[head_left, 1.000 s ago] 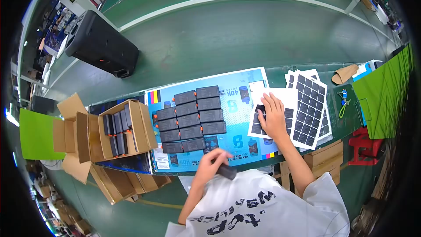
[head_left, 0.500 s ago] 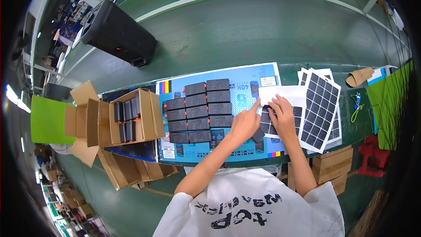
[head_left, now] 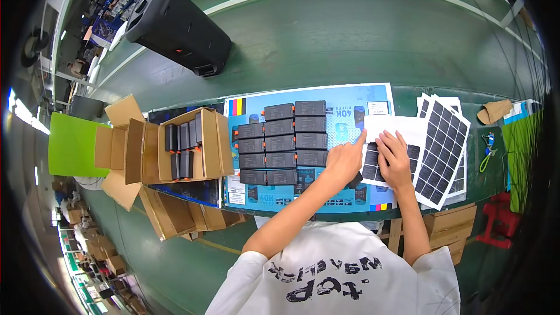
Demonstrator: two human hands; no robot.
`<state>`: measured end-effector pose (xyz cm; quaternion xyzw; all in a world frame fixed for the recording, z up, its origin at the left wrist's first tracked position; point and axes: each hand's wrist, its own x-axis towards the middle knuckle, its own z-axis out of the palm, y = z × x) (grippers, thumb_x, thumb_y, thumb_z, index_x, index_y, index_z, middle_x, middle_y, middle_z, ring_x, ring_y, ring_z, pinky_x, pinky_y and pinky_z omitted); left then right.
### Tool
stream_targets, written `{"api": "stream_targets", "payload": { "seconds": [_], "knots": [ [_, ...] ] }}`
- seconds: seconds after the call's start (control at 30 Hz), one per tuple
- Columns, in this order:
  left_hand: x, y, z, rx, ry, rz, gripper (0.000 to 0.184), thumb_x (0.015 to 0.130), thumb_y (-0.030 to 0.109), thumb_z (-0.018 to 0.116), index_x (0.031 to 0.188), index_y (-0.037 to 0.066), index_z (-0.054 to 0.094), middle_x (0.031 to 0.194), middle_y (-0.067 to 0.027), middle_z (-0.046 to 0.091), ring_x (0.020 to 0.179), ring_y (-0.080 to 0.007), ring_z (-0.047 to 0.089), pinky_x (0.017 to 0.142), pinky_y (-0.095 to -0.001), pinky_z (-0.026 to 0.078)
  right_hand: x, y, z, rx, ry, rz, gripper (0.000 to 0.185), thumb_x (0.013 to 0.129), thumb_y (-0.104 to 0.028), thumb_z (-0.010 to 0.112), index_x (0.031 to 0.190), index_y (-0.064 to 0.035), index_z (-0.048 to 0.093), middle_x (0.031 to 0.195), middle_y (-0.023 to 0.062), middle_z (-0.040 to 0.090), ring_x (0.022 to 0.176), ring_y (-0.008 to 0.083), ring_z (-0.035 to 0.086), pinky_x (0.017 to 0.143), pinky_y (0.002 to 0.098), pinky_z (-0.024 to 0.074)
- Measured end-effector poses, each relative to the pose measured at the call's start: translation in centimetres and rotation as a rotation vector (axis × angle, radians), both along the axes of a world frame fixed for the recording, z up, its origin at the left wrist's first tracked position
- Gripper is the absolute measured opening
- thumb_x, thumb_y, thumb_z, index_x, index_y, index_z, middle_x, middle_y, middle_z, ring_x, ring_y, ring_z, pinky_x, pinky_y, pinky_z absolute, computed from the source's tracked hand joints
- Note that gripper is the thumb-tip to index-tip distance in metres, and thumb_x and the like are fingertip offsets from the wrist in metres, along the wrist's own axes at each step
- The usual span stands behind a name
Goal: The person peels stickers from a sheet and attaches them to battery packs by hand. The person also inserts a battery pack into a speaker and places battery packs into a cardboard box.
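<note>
The label sheet (head_left: pixel 401 126) lies under the right hand (head_left: pixel 398 164), fingers loosely spread. By its left edge, the left hand (head_left: pixel 345 161) curls round a dark block (head_left: pixel 355 181)

Both hands (head_left: pixel 345 161) reach forward, left index finger (head_left: pixel 362 137) extended.
</note>
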<state>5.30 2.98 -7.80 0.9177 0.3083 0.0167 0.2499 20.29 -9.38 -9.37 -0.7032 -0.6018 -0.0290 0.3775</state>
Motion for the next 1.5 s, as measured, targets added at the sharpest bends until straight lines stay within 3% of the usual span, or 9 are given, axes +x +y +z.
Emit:
{"api": "stream_targets", "payload": {
  "seconds": [0.43,0.57,0.77,0.87,0.97,1.1,1.2,1.4,1.5],
  "knots": [
    [-0.8,0.2,-0.1,0.032,-0.031,-0.015,0.061,0.097,0.013,0.060,0.157,0.016,0.048,0.070,-0.0189,0.069,0.067,-0.0390,0.071,0.064,-0.0525,0.056,0.6,0.1,0.0,0.056,0.068,0.009,0.022,0.079,0.007,0.079,0.099,-0.0007,0.075,0.113,0.0129,0.072,0.115,0.0345,0.068,0.106,0.0513,0.0529],
    [-1.0,0.4,0.7,-0.030,0.036,-0.027,0.070,0.095,0.012,0.060,0.162,0.017,0.042,0.074,-0.0223,0.071,0.067,-0.0405,0.072,0.063,-0.0520,0.058,1.3,-0.4,0.8,0.105,0.373,-0.050,0.015,0.080,0.008,0.078,0.091,-0.0004,0.073,0.115,0.0123,0.073,0.117,0.0307,0.066,0.098,0.0397,0.0532],
    [-1.3,0.4,-0.3,-0.004,0.001,-0.043,0.070,0.095,0.013,0.060,0.162,0.015,0.041,0.074,-0.0229,0.071,0.067,-0.0418,0.072,0.065,-0.0541,0.058,3.7,-1.5,-0.1,0.059,1.072,-0.064,0.005,0.096,-0.001,0.064,0.092,0.0009,0.067,0.125,0.0115,0.069,0.121,0.0195,0.061,0.106,0.0302,0.0427],
    [-1.8,-0.3,-0.6,0.009,-0.060,-0.045,0.070,0.094,0.012,0.059,0.162,0.011,0.038,0.073,-0.0250,0.070,0.067,-0.0432,0.071,0.065,-0.0547,0.058,6.0,-2.2,-3.1,0.330,1.509,-0.038,0.008,0.101,-0.005,0.063,0.106,0.0007,0.065,0.126,0.0141,0.068,0.117,0.0199,0.063,0.108,0.0341,0.0457],
    [-3.7,-1.1,3.6,-0.113,-0.146,0.113,0.055,0.100,0.011,0.056,0.153,0.006,0.043,0.073,-0.0271,0.069,0.066,-0.0434,0.071,0.064,-0.0544,0.057,4.8,-2.8,-0.3,0.305,1.469,-0.050,0.010,0.102,-0.005,0.063,0.111,-0.0020,0.061,0.109,0.0076,0.065,0.103,0.0173,0.062,0.099,0.0356,0.0500],
    [-7.5,-1.7,7.2,-0.414,-0.381,0.184,0.025,0.109,0.013,0.053,0.131,0.002,0.049,0.078,-0.0223,0.070,0.069,-0.0395,0.072,0.064,-0.0495,0.055,-0.4,-3.6,5.7,-0.041,1.268,-0.136,0.008,0.100,-0.003,0.068,0.106,-0.0036,0.063,0.099,0.0020,0.062,0.087,0.0102,0.061,0.078,0.0242,0.0501],
    [-9.3,-2.9,8.4,-0.701,-0.482,0.236,0.023,0.106,0.007,0.063,0.125,-0.002,0.054,0.089,-0.0114,0.067,0.078,-0.0153,0.065,0.070,-0.0321,0.055,-4.4,-3.4,6.9,-0.149,1.227,0.056,0.013,0.095,0.005,0.071,0.104,-0.0014,0.065,0.100,0.0021,0.063,0.091,0.0096,0.063,0.080,0.0246,0.0517],
    [-10.8,-2.5,6.7,-0.510,-0.538,0.113,0.009,0.103,0.003,0.066,0.108,-0.003,0.063,0.093,-0.0099,0.058,0.069,-0.0157,0.061,0.066,-0.0288,0.051,-7.7,-2.3,5.5,-0.279,1.181,0.192,0.012,0.096,0.003,0.072,0.106,0.0014,0.067,0.100,0.0037,0.064,0.091,0.0106,0.066,0.079,0.0253,0.0536],
    [-11.6,-2.7,7.2,-0.529,-0.476,0.252,0.010,0.105,0.007,0.066,0.104,-0.002,0.061,0.089,-0.0054,0.059,0.069,-0.0073,0.058,0.062,-0.0245,0.046,-8.2,-1.8,6.4,-0.272,1.158,0.126,0.015,0.100,-0.004,0.070,0.114,-0.0007,0.066,0.105,0.0035,0.068,0.093,0.0101,0.067,0.079,0.0249,0.0527]
  ]
}}
